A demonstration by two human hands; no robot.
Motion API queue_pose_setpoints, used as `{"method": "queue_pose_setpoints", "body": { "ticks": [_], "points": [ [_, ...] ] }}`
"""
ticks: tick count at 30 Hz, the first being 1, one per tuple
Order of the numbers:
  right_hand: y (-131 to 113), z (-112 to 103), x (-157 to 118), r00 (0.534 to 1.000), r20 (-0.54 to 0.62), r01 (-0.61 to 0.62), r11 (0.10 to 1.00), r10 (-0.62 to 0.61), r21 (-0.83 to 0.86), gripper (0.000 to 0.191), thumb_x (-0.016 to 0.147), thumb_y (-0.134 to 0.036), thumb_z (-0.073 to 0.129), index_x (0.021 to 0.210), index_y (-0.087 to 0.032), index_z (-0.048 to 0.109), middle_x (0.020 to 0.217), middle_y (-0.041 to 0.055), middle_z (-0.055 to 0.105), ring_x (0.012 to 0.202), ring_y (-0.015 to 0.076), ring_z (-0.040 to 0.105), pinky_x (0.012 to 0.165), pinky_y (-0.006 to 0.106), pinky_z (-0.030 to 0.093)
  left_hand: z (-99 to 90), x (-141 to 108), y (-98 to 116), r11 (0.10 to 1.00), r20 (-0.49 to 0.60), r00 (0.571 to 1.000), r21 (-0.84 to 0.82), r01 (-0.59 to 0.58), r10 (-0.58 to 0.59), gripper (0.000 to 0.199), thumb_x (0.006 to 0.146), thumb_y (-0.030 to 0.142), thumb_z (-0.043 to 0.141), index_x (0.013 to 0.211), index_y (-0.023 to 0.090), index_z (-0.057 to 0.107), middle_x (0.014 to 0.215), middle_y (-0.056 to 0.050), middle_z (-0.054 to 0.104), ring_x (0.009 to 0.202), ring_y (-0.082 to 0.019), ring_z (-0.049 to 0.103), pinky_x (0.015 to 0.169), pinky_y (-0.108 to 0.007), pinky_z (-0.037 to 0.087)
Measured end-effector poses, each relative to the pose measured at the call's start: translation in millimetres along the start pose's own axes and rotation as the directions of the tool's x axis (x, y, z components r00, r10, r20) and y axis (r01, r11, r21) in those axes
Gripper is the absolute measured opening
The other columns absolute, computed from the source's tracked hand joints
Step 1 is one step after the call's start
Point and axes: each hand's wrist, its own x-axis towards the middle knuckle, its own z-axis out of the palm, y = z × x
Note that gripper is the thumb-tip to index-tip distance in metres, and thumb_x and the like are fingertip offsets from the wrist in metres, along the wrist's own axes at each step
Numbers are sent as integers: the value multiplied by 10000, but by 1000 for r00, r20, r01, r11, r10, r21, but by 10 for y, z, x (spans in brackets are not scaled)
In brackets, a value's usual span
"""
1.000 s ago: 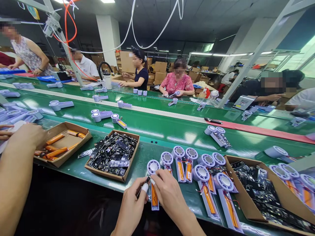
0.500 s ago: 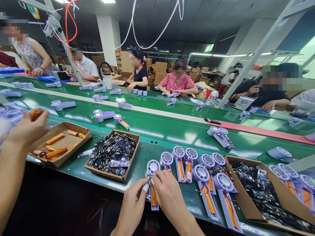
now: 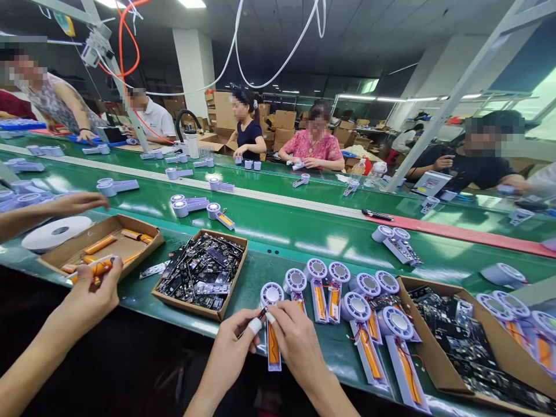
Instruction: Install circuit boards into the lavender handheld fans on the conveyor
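Note:
Between my hands lies a lilac fan unit (image 3: 272,294), its round head away from me and an orange battery (image 3: 273,346) in its open handle. My left hand (image 3: 234,341) pinches a small dark circuit board (image 3: 262,313) over the handle; white tape wraps a fingertip. My right hand (image 3: 299,336) is closed at the board's other side, just below the fan head, its fingertips meeting the left ones. What the right fingertips grip is too small to make out. Several similar fans (image 3: 356,307) with orange batteries lie right of my right hand.
Boxes of circuit boards stand left (image 3: 200,272) and right (image 3: 456,330). A co-worker's hand (image 3: 95,278) holds an orange battery over a battery box (image 3: 143,258); another hand reaches above a white tape roll (image 3: 39,234). Fans lie on the green conveyor (image 3: 269,226); people sit beyond.
My left hand has shifted slightly, and the dark board at its fingertips shows more clearly. At left, a co-worker's hand has come over the battery box, and the tape roll is now visible.

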Motion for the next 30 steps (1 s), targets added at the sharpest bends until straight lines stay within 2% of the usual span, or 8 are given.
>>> {"method": "queue_pose_setpoints", "body": {
  "ticks": [3, 6, 12, 17, 19, 22, 25, 30],
  "points": [
    [-24, 14, -14, 997, -41, -65, 988, 71, 143, 279, 926, -97, 449, 1056, -211, 668, 950, 78, 637, 869, 207, 612, 767, 331, 510, 22, -23, 35, 998, 14, 999, -59, 30, -29, 418, 714, 455, 731, 985, 136, 737, 620, -3, 626, 550, -126, 532, 507, -232, 448],
    [-30, -11, 0, 988, -11, -144, 946, 154, 290, 251, 929, -125, 478, 982, -230, 700, 909, 53, 645, 839, 184, 627, 758, 301, 510, 36, -47, 49, 991, 12, 998, -116, 61, -60, 402, 720, 437, 736, 995, 144, 731, 620, -2, 628, 568, -127, 539, 535, -235, 451],
    [45, -6, -12, 989, -15, -134, 941, 146, 311, 235, 938, -169, 488, 1004, -232, 705, 953, 68, 642, 891, 201, 609, 794, 330, 494, 39, -46, 46, 992, 22, 998, -110, 66, -64, 422, 710, 468, 737, 989, 151, 732, 608, 0, 618, 557, -123, 530, 529, -232, 444],
    [91, -103, 89, 978, 149, -195, 897, 146, 397, 247, 892, -123, 544, 1040, -251, 695, 892, 19, 638, 779, 162, 596, 692, 267, 470, -48, -19, 70, 1000, 116, 993, 4, 25, -25, 374, 779, 443, 688, 1015, 155, 727, 671, -12, 630, 569, -119, 521, 502, -216, 415],
    [84, -154, 143, 971, 206, -197, 892, 120, 408, 256, 880, -90, 541, 979, -252, 713, 873, 5, 636, 783, 151, 597, 700, 257, 452, -79, -5, 76, 999, 138, 990, 33, 13, -17, 342, 797, 422, 675, 1010, 160, 729, 741, -25, 648, 589, -118, 530, 507, -214, 415],
    [60, -187, 192, 967, 225, -204, 890, 119, 407, 222, 880, -99, 544, 850, -230, 720, 842, 5, 638, 801, 153, 602, 717, 259, 435, -105, 17, 83, 998, 150, 989, 62, -12, 3, 301, 806, 395, 671, 986, 162, 735, 783, -30, 657, 606, -118, 543, 525, -216, 415],
    [46, -192, 208, 965, 218, -228, 884, 149, 407, 194, 871, -115, 554, 835, -221, 712, 812, 1, 633, 759, 151, 595, 681, 255, 427, -119, 23, 94, 996, 162, 987, 86, -26, 12, 279, 820, 384, 655, 969, 160, 729, 799, -33, 669, 620, -124, 565, 547, -223, 415],
    [91, -284, 184, 933, 339, -273, 852, 121, 446, 231, 879, -154, 542, 1033, -243, 690, 937, 21, 652, 823, 172, 603, 763, 299, 469, -96, -21, 94, 993, 177, 984, 118, -26, 5, 258, 877, 349, 580, 1075, 195, 639, 898, -36, 712, 686, -148, 623, 633, -249, 461]
  ]
}}
